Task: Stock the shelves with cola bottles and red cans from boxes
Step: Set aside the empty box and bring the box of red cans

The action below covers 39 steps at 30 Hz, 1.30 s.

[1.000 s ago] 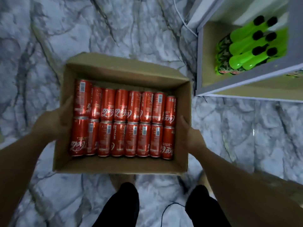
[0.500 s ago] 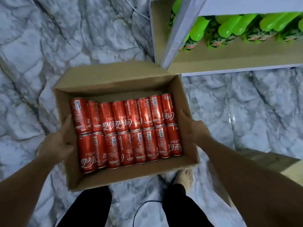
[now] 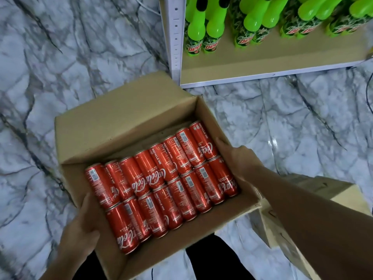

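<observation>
hands point(image 3: 240, 158) grip box point(image 3: 113, 126), fingers hidden — cans point(image 3: 161, 182)

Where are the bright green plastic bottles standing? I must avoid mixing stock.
In the head view, upper right: the green bottles stand on the low beige shelf, beyond the cardboard box.

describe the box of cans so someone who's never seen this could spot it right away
Start at the white shelf stocked with green bottles at the top; just in front of its corner, above the marble floor, is an open brown cardboard box. The left hand and right hand grip its sides. Unlike the other cardboard box at lower right, it shows two rows of red cans lying flat.
</observation>
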Each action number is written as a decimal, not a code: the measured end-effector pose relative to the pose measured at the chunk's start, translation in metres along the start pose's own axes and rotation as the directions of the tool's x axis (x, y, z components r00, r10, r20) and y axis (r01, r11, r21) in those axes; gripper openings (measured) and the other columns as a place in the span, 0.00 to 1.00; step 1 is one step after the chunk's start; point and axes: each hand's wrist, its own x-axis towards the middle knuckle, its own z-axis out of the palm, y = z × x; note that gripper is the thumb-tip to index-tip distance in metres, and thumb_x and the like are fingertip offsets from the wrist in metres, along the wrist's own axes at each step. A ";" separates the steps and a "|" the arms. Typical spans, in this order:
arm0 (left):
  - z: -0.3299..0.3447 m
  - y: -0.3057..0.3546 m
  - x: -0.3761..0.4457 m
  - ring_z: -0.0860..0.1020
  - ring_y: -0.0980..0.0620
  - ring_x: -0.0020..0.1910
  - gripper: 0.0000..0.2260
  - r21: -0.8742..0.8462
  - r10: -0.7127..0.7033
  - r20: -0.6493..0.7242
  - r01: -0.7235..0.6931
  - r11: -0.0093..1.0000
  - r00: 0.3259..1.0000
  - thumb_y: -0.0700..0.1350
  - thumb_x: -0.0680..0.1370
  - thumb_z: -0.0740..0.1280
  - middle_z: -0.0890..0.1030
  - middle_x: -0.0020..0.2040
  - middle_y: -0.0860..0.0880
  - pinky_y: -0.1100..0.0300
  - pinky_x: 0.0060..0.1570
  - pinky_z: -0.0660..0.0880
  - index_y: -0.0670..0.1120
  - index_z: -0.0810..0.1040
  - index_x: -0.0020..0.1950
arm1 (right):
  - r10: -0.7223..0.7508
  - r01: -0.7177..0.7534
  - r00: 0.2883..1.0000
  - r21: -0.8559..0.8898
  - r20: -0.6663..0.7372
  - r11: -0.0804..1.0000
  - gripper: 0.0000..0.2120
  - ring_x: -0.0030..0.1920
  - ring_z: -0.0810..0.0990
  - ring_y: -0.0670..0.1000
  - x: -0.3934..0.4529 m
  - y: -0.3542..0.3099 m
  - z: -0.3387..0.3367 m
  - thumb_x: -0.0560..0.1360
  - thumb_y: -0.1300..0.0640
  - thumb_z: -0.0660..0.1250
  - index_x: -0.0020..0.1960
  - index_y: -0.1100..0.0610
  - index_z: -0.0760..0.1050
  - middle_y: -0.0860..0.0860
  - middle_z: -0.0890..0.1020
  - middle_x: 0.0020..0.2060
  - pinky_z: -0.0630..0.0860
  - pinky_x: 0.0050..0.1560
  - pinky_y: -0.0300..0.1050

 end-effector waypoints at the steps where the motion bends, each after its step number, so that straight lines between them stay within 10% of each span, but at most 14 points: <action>1: -0.002 0.006 -0.010 0.83 0.39 0.40 0.50 0.020 0.003 0.020 -0.004 1.000 1.000 0.60 0.58 0.66 0.84 0.55 0.38 0.76 0.36 0.71 0.52 0.62 0.81 | 0.007 -0.007 1.000 -0.010 0.012 1.000 0.37 0.46 0.82 0.59 -0.003 0.002 0.004 0.82 0.50 0.61 0.80 0.39 0.40 0.58 0.81 0.52 0.74 0.44 0.47; 5: -0.004 0.006 -0.030 0.81 0.42 0.35 0.50 0.042 -0.007 -0.001 0.007 0.999 1.000 0.57 0.58 0.66 0.85 0.52 0.33 0.74 0.34 0.72 0.49 0.62 0.81 | 0.019 -0.020 0.999 0.031 0.038 0.999 0.40 0.46 0.82 0.57 -0.026 0.008 0.015 0.81 0.49 0.63 0.79 0.37 0.37 0.57 0.81 0.52 0.79 0.46 0.50; 9: -0.008 0.007 -0.045 0.84 0.40 0.48 0.52 0.009 -0.043 0.048 0.043 0.999 0.998 0.37 0.64 0.73 0.82 0.63 0.41 0.55 0.40 0.77 0.70 0.56 0.79 | 0.000 0.000 0.999 -0.008 0.052 1.000 0.38 0.48 0.83 0.57 -0.054 0.008 0.016 0.82 0.50 0.62 0.81 0.42 0.41 0.56 0.83 0.56 0.79 0.48 0.49; 12: -0.008 0.008 -0.050 0.82 0.45 0.35 0.52 0.120 -0.102 0.079 0.092 0.989 0.992 0.26 0.68 0.74 0.86 0.50 0.37 0.58 0.30 0.73 0.65 0.56 0.79 | 0.032 -0.032 0.994 -0.001 0.101 0.999 0.34 0.52 0.84 0.58 -0.083 0.006 0.012 0.84 0.51 0.59 0.82 0.45 0.43 0.57 0.82 0.60 0.79 0.51 0.50; 24: -0.022 0.100 -0.001 0.83 0.44 0.44 0.47 0.211 -0.062 0.184 0.023 0.977 0.981 0.29 0.72 0.67 0.84 0.54 0.42 0.51 0.43 0.81 0.65 0.55 0.81 | 0.190 -0.220 0.969 0.202 0.155 0.954 0.26 0.52 0.83 0.64 -0.133 0.037 -0.016 0.83 0.58 0.55 0.79 0.49 0.54 0.61 0.83 0.57 0.79 0.51 0.52; 30: -0.014 0.164 0.041 0.77 0.48 0.40 0.47 0.284 -0.038 0.163 -0.010 0.959 0.986 0.31 0.72 0.67 0.83 0.58 0.39 0.61 0.34 0.71 0.66 0.53 0.81 | 0.246 -0.269 0.956 0.145 0.157 0.952 0.28 0.57 0.82 0.63 -0.118 0.074 -0.042 0.83 0.61 0.57 0.80 0.54 0.53 0.62 0.80 0.60 0.79 0.57 0.54; 39: -0.010 0.280 0.134 0.78 0.44 0.40 0.45 -0.020 -0.143 0.049 0.144 0.989 0.989 0.31 0.74 0.69 0.81 0.61 0.35 0.60 0.31 0.72 0.62 0.55 0.82 | 0.291 -0.283 0.956 0.312 0.022 0.907 0.30 0.50 0.82 0.63 -0.065 0.126 -0.040 0.78 0.61 0.60 0.77 0.48 0.55 0.59 0.83 0.52 0.80 0.48 0.52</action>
